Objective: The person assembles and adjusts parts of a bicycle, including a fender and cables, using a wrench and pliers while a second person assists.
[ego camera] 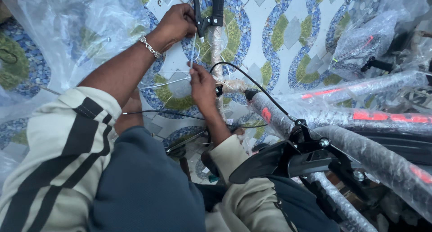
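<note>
Bicycle assembly spot, likely a cycle shop or workshop floor, though the room itself is lying out of view. Evidence: a bicycle frame (360, 119) is lying across the right side, its tubes wearing bubble wrap; a black mudguard (265, 162) is sitting at its joint; a black cable (265, 90) is trailing over it; clear plastic packing sheets (76, 29) are spreading at left. A patterned mosaic tile floor (288, 34) is serving as the work surface.

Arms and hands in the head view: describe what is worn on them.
The left hand is bare, with a silver chain bracelet at the wrist. The right hand is bare. Both arms wear cream sleeves; the left one has broad black stripes.
</note>
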